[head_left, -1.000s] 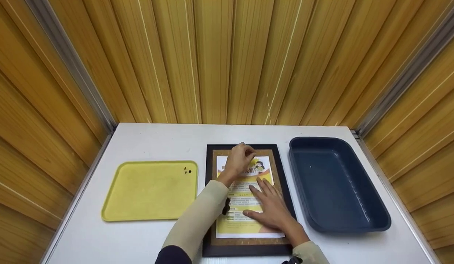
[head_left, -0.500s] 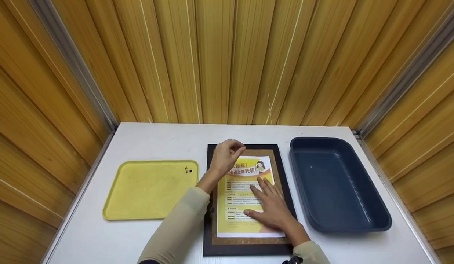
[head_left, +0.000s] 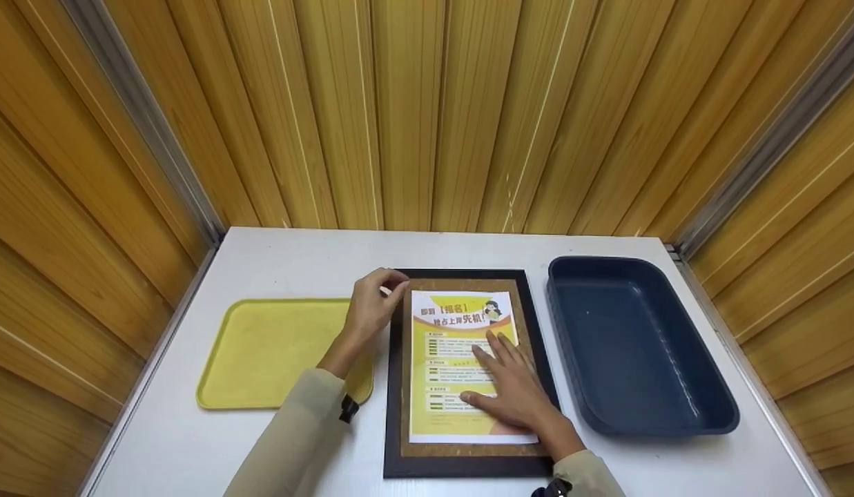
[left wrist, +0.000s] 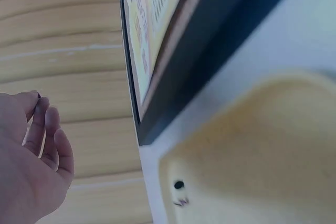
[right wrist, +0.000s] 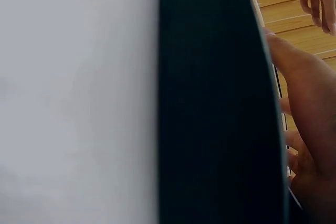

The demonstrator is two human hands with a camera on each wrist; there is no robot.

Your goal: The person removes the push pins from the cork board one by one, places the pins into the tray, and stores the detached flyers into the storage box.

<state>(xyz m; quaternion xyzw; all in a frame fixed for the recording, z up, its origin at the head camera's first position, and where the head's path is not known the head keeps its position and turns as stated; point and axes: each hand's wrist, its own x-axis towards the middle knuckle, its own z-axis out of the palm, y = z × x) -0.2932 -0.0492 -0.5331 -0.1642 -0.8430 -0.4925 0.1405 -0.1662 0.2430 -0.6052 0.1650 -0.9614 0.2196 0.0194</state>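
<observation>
My left hand [head_left: 369, 307] is over the gap between the yellow tray and the board's upper left corner. Its thumb and index tip pinch a tiny dark piece [left wrist: 38, 95], mostly hidden by the fingertips, whose kind I cannot tell. A yellow and white printed poster [head_left: 454, 421] lies flat on a cork board [head_left: 468, 450] with a dark frame [head_left: 461, 467]. My right hand [head_left: 515, 390] rests on the poster's lower right with its fingers spread. In the right wrist view the frame's dark side edge [right wrist: 215, 98] fills the middle, with the right hand [right wrist: 315, 108] beyond it.
The yellow tray [head_left: 275, 352], left of the board, bears a black dot [left wrist: 179, 184] and a small dark mark [left wrist: 181, 202] near one corner. A deep dark blue bin [head_left: 647, 345] stands to the right. Wood-patterned walls [head_left: 406, 117] enclose the white table [head_left: 309, 255].
My left hand has moved left from above the poster's top to beside the board's upper left corner, uncovering the poster's heading. The right hand has stayed on the poster.
</observation>
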